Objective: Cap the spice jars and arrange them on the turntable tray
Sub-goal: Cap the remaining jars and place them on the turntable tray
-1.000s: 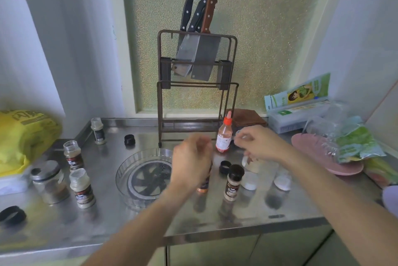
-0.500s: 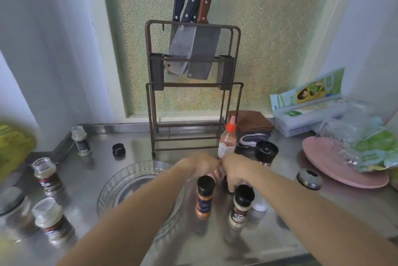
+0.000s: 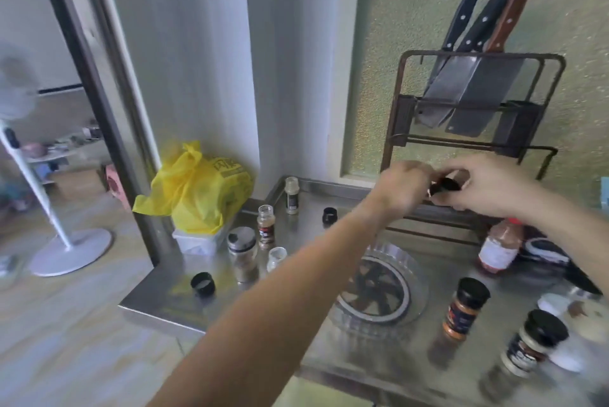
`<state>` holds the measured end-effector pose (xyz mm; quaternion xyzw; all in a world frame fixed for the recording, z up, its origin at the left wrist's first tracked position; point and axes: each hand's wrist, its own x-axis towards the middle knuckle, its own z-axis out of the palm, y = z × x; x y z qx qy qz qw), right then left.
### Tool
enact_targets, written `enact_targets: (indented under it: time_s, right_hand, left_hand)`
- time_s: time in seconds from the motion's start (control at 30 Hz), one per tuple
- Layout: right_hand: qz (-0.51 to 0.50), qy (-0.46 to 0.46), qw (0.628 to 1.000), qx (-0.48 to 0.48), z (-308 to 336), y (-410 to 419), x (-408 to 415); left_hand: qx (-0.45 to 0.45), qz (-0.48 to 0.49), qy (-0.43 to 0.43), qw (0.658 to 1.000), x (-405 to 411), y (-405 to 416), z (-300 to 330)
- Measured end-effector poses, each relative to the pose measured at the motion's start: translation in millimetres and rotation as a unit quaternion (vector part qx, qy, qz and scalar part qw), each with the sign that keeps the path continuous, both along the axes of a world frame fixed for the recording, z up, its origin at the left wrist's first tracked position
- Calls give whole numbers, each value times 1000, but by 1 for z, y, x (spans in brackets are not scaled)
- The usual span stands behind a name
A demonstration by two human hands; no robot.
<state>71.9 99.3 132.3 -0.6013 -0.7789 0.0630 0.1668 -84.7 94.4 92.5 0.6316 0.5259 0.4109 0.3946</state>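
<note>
Both hands work a black cap in mid-air, above the counter.

The left hand (image 3: pixel 403 189) and the right hand (image 3: pixel 487 186) pinch the black cap (image 3: pixel 445 185) between them, raised in front of the knife rack (image 3: pixel 474 130), probably twisting it onto a jar hidden in the left palm; I cannot tell. The turntable tray (image 3: pixel 379 288) sits bare below, two capped jars (image 3: pixel 464 308) standing just to its right. Uncapped jars (image 3: pixel 266 230) and loose caps (image 3: pixel 202 283) wait at the left. Half a second ago the hands were low over those capped jars; now they are lifted, and the view has swung left.
</note>
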Motion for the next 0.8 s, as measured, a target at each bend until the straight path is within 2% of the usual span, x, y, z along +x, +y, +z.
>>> enact_targets:
  time_s: [0.17,0.27,0.37,0.43,0.57,0.67,0.8]
  right_hand:
    - [69,119,990,-6,-5,-29,-91]
    - [99,197,974,-46,-31,-43,-136]
    - [104,260,953,-119,-66,-49,-171]
    - [92,289,944,-132,-85,-55,-188]
    - [75,298,946,-102,-107,-58,-204]
    - [96,267,956,-75,-117,-58,-208]
    - [122,206,969,-64,-123,-57,-207]
  left_hand:
    - [89,90,-11,992,-91,-51,4]
    - [109,124,-27,986,-141,-75,-20]
    - [111,212,-19,971,-176,-102,-53]
    - [111,263,-5,958,-187,-122,-78]
    - [134,259,32,956,-183,-141,-129]
    - [101,262,90,956,-173,-137,-153]
    - [53,280,101,953,-159,-125,-162]
